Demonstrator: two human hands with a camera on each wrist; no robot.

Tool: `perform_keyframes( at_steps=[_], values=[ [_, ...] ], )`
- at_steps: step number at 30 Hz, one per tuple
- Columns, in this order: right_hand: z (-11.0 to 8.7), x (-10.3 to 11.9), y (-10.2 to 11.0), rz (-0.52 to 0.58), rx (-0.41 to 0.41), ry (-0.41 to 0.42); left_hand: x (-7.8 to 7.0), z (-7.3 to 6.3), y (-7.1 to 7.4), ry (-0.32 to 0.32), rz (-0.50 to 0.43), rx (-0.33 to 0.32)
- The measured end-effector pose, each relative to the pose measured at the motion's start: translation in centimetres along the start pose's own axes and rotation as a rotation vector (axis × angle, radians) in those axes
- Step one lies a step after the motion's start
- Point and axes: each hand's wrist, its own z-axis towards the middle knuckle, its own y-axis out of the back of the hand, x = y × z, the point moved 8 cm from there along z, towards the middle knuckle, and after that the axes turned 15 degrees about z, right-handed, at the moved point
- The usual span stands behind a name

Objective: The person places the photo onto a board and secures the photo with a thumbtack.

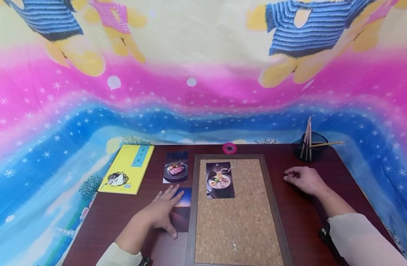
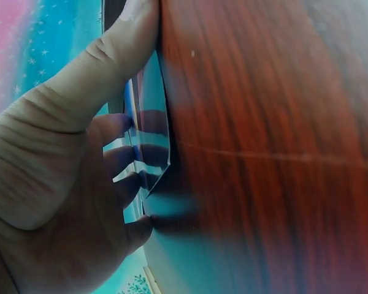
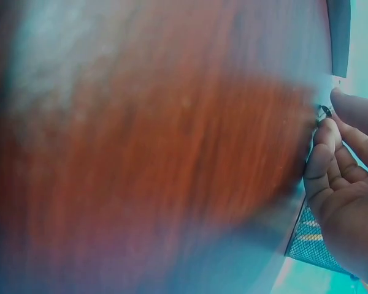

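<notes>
My left hand [image 1: 159, 215], fingers spread, rests at a photo print [image 1: 184, 197] with a blue and orange sky. In the left wrist view the glossy print [image 2: 152, 122] lies along the fingertips, its near corner bent. To the right lies a cork board [image 1: 243, 221] in a dark frame, and a ramen photo [image 1: 220, 181] is on its upper left part. My right hand [image 1: 306, 179] is over the table, right of the board. Between its thumb and forefinger it pinches a small dark thumbtack [image 3: 325, 111], too small to make out in the head view.
A steak photo [image 1: 175, 168] lies above the left hand, and a yellow book [image 1: 125, 170] further left. At the back right stands a black mesh cup [image 1: 301, 149] with several pencils [image 1: 309, 135]. A pink round container [image 1: 229, 148] sits behind the board, near the patterned cloth [image 1: 190, 111].
</notes>
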Motion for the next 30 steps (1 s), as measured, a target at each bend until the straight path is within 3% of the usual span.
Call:
perform_keyframes(
  at_steps=[13, 30],
  values=[
    [-0.1, 0.2, 0.0, -0.027, -0.017, 0.019, -0.3, -0.6, 0.7, 0.04, 0.002, -0.052],
    [-0.2, 0.2, 0.1, -0.002, -0.013, 0.011, 1.1, -1.2, 2.8, 0.125, 0.005, -0.135]
  ],
)
